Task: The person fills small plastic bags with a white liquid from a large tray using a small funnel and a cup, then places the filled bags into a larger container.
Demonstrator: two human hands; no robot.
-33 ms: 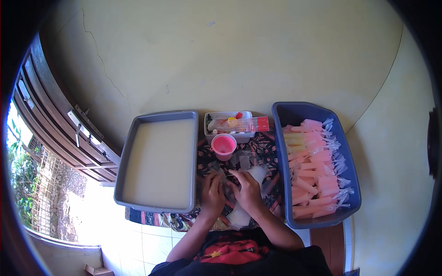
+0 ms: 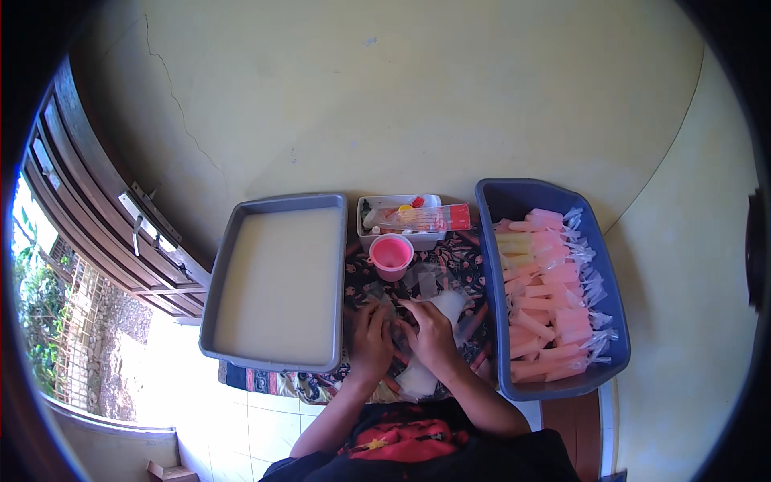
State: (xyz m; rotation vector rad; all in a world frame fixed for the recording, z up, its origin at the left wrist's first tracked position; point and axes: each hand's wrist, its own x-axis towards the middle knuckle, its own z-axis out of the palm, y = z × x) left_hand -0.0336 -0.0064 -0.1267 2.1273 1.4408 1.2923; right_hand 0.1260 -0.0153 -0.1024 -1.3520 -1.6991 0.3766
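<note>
Over the patterned cloth, my left hand has its fingers curled round a thin clear plastic bag. Close on its right is my right hand, its index finger and thumb bent toward that bag; whether they grip its edge is too small to tell. Other clear plastic bags lie beside and under my right hand, some looking whitish. Just beyond my hands stands a pink cup, with a pink inside and a handle on its left.
At left, a grey tub holds a pale milky liquid. A deeper grey tub at right holds many tied bags of pink and some yellow filling. A white basket with small items and a red-ended packet stands against the wall.
</note>
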